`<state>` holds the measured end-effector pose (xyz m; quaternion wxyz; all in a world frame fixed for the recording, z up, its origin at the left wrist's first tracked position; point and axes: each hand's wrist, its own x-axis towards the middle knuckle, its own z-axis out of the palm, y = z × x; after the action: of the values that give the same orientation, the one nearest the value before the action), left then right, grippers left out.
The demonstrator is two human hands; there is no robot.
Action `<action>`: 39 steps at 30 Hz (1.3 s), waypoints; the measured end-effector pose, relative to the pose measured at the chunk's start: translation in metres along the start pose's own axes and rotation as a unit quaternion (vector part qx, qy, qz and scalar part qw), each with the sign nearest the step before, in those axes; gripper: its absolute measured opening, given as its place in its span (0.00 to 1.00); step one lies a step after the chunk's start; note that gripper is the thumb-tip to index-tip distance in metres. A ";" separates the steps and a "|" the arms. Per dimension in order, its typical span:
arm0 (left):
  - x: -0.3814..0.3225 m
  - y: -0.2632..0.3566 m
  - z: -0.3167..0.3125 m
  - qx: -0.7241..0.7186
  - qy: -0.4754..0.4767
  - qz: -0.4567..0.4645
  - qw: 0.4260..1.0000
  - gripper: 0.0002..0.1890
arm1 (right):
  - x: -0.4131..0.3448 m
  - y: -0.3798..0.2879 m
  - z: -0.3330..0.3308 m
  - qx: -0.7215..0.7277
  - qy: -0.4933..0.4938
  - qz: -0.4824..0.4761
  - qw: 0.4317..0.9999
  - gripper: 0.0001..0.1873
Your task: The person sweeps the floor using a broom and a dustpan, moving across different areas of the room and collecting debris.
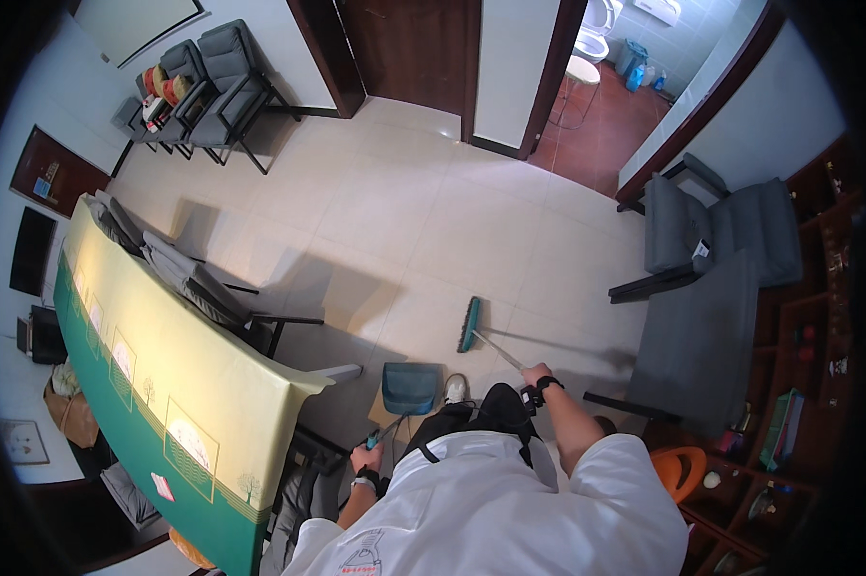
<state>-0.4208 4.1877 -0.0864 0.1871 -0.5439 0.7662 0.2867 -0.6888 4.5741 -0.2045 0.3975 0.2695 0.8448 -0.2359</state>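
My right hand (537, 374) is closed around the pale handle of a broom (470, 324), whose teal head with dark bristles rests on the tiled floor ahead of me. Low on the left, my left hand (366, 457) grips the handle of a teal dustpan (411, 389). The pan lies on the floor just left of my white shoe (456, 389), its wide edge facing away from me. A gap of floor separates the broom head from the pan. Both wrists carry dark straps.
A long table with a green and cream cloth (246, 403) runs along the left, chairs tucked beside it. On the right are a grey armchair (720, 223), a dark grey table (699, 345) and wooden shelves (792, 324). More armchairs (224, 93) line the far wall. A doorway shows a stool (582, 70).
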 end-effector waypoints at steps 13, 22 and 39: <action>-0.033 0.006 0.004 -0.040 0.045 -0.049 0.997 0.15 | 0.014 -0.168 0.032 0.028 -0.110 -0.005 0.993 0.24; -0.024 0.030 0.009 0.044 0.065 0.015 0.997 0.16 | 0.051 -0.050 -0.007 0.027 -0.107 0.079 0.991 0.27; -0.002 0.154 0.056 0.026 0.014 0.090 0.996 0.14 | 0.052 0.113 -0.146 0.117 0.051 0.059 0.990 0.29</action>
<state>-0.5664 4.2632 -0.0921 0.1639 -0.4720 0.8216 0.2746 -0.7237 4.7613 -0.1837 0.3331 0.3752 0.8129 -0.2957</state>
